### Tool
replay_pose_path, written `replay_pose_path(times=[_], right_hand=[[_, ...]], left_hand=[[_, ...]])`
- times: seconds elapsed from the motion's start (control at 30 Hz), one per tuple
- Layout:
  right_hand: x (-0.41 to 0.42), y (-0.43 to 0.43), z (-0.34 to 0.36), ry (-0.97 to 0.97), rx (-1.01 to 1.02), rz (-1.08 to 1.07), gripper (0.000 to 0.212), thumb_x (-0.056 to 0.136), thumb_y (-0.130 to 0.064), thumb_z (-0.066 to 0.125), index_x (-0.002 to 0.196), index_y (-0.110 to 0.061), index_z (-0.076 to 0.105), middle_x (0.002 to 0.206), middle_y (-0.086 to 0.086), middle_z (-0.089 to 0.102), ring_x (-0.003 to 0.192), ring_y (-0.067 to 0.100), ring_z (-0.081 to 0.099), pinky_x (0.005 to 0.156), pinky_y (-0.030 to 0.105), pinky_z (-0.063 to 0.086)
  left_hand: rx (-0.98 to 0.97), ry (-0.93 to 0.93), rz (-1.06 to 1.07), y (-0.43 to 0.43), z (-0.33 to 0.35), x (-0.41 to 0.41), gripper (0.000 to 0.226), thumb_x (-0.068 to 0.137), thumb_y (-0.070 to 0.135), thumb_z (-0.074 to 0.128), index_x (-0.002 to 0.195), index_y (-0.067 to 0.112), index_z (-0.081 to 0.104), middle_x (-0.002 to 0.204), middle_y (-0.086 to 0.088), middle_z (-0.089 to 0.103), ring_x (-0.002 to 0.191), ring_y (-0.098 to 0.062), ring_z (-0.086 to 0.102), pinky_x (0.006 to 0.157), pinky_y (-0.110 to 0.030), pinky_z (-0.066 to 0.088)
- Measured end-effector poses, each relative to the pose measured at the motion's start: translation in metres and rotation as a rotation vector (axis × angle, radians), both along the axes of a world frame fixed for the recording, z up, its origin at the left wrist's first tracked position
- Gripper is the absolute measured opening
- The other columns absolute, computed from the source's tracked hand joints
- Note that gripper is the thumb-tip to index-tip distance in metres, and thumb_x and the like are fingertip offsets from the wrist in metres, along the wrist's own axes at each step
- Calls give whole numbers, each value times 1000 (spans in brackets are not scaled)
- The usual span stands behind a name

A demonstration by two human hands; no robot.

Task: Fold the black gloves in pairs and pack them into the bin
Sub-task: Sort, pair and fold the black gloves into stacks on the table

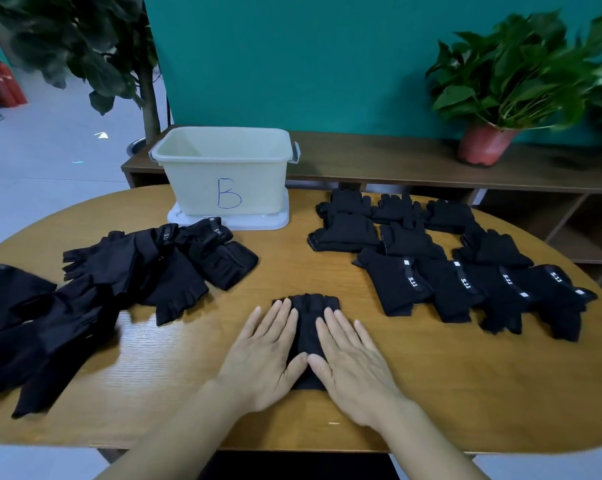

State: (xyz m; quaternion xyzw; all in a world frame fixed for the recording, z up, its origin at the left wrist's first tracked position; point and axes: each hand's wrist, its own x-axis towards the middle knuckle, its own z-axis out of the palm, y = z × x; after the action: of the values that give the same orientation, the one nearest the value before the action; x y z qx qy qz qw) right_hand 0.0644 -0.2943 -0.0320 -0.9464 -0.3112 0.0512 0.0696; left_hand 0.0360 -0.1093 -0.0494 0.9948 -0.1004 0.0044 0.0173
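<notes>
Both hands lie flat on a black glove [310,313] in the near middle of the wooden surface [465,382]. The left hand [263,358] covers the glove's left side and the right hand [353,370] covers its right side. The two thumbs almost meet over the cloth. The fingers [278,318] of both hands are straight and a little spread. They press down and grasp nothing. The short finger ends of the glove point away from the person. I cannot tell if one glove or a pair lies under the hands.

The pale bin [223,174], marked with a blue letter B, stands at the far edge of the surface on a white lid [261,221], well apart from the hands.

To the left lies a pile [119,271] of loose black gloves that overlap each other in no order. To the right, folded gloves [448,268] lie in rows, close together. The nearest row shows straps with "5.11" in white.

Behind the surface runs a brown shelf [396,161] with a plant [507,81] in a red pot at its right end.
</notes>
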Motion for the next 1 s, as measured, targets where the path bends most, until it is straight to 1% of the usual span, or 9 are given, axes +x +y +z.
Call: replay_pose_path(times=[0.07, 0.17, 0.2, 0.3, 0.4, 0.7, 0.87, 0.93, 1.0], right_hand=[[0, -3, -3, 52, -42, -12, 76, 89, -60, -11, 154, -21, -15, 159, -6, -27, 145, 7, -29, 115, 31, -18], [0, -4, -5, 45, -67, -21, 76, 88, -60, -13, 153, -22, -18, 159, -7, -29, 143, 6, -31, 115, 31, -18], [0, -4, -6, 48, -71, -25, 76, 87, -60, -14, 153, -22, -18, 159, -7, -29, 143, 5, -31, 115, 32, -18], [0, -3, -6, 79, -86, -30, 75, 89, -60, -10, 154, -23, -16, 159, -8, -27, 144, 5, -30, 117, 34, -18], [3, -4, -1, 125, -64, -40, 74, 91, -61, -5, 155, -25, -12, 161, -9, -23, 144, 3, -28, 120, 37, -18], [14, 4, 25, 41, 97, -49, 76, 91, -63, -5, 158, -29, 4, 164, -11, 4, 149, 1, -11, 119, 35, -19], [26, 25, 32, 2, 129, -41, 93, 81, -70, -15, 157, -29, 17, 162, -9, 21, 150, 4, -1, 118, 37, -14], [30, 36, 36, 12, 126, -40, 76, 93, -63, -2, 156, -28, 21, 161, -8, 25, 150, 5, 1, 119, 38, -12], [34, 48, 41, 13, 128, -44, 59, 102, -52, 14, 155, -27, 26, 158, -9, 32, 150, 6, 3, 119, 40, -10]], left_hand=[[52, 12, 15, 1, -8, 0, 71, 105, 56, 18, 140, 5, 54, 148, -12, 48, 138, -22, 44, 109, -42, 22], [62, 29, 39, 1, -9, -1, 74, 104, 58, 18, 141, 4, 52, 148, -13, 49, 140, -23, 42, 110, -44, 20], [57, 29, 63, 1, -7, -1, 78, 102, 62, 14, 146, 4, 45, 153, -14, 41, 144, -23, 34, 113, -45, 16], [46, 65, 111, 1, 1, -1, 101, 82, 75, -18, 156, 9, -5, 161, -7, -13, 151, -19, -14, 118, -44, -15], [40, 73, 105, 5, 4, -1, 105, 76, 78, -20, 155, 10, -16, 161, -5, -23, 148, -16, -25, 116, -44, -22], [-39, -81, 134, 40, 25, -15, 96, 82, 75, -15, 156, 14, -13, 163, -1, -20, 147, -11, -27, 120, -34, -18], [-50, -142, 157, 74, 26, -31, 89, 88, 72, -16, 157, 17, -9, 162, 3, -18, 148, -9, -25, 118, -29, -20], [-64, -178, 171, 88, 25, -35, 87, 93, 70, -10, 158, 14, 6, 164, -1, -2, 151, -15, -10, 119, -29, -13], [-21, -185, 195, 103, 27, -39, 76, 103, 62, 9, 153, 9, 32, 160, -8, 28, 149, -21, 19, 119, -32, 1]])
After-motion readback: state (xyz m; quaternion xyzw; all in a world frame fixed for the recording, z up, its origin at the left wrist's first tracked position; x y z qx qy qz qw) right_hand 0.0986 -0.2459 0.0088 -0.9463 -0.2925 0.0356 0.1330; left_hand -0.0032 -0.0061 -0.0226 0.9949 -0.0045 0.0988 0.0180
